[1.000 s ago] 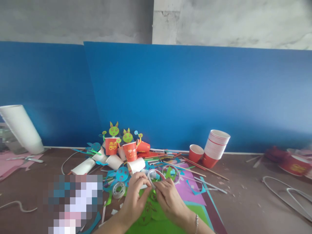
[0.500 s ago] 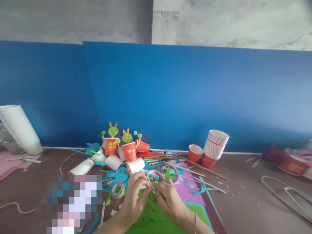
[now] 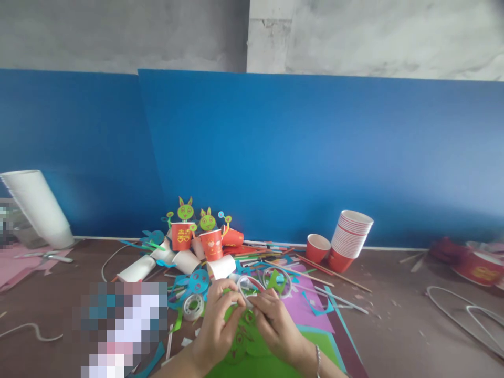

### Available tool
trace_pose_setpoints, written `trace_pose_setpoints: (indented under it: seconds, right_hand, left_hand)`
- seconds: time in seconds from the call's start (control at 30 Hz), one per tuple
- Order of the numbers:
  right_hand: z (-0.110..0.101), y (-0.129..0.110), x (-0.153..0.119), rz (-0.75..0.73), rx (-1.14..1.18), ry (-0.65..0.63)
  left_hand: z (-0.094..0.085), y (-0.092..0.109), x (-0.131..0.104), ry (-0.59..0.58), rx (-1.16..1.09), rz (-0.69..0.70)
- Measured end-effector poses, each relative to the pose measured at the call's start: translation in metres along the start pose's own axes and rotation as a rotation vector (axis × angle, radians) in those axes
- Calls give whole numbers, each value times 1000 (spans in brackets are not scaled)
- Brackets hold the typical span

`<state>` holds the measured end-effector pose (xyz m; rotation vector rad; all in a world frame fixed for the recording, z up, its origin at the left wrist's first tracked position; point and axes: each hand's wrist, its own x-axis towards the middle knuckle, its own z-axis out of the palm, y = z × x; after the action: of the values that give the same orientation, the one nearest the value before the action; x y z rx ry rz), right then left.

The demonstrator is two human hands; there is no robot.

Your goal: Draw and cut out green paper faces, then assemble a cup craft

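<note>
Low in the centre, my left hand (image 3: 221,320) has its thumb and index finger pinched together; whatever lies between the tips is too small to make out. My right hand (image 3: 275,321), a bracelet at its wrist, is closed by the lower edge of a ring-shaped roll of clear tape (image 3: 240,287) and appears to grip it. The two sets of fingertips almost meet. Beneath them lies green paper (image 3: 252,362) with a rabbit face drawn on it. A second clear ring (image 3: 290,286) rests just behind my right hand, and a white tape spool (image 3: 193,307) lies left of my left hand.
Two red paper cups with green rabbit heads (image 3: 181,236) (image 3: 211,245) stand behind, among white cups (image 3: 136,269), sticks and blue cutouts. A cup stack (image 3: 349,236) and a red cup (image 3: 317,248) are to the right. Purple paper (image 3: 313,310), cables (image 3: 452,304) and scissors (image 3: 55,257) lie around.
The whole view has shifted slightly, so things sit a little farther right. My hands keep nearly the same pinch, with the fingertips still close together.
</note>
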<state>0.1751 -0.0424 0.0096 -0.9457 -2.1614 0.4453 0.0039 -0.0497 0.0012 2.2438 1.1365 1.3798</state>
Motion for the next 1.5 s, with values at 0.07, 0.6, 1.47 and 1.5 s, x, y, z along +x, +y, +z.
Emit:
trace_pose_setpoints:
  seconds: [0.07,0.6,1.47,1.5]
  right_hand:
    - [0,-1,0,7,29,5]
    - [2,4,-3,3,-31,-1]
    - [-14,11,3,298,387,280]
    - [-22,17,5,364,382,331]
  left_hand:
    - [-1,1,0,13,1,9]
    - [-1,1,0,32,83,95]
    - [-8,-2,9,373,33,-68]
    - [-11,-8,12,460,24,-127]
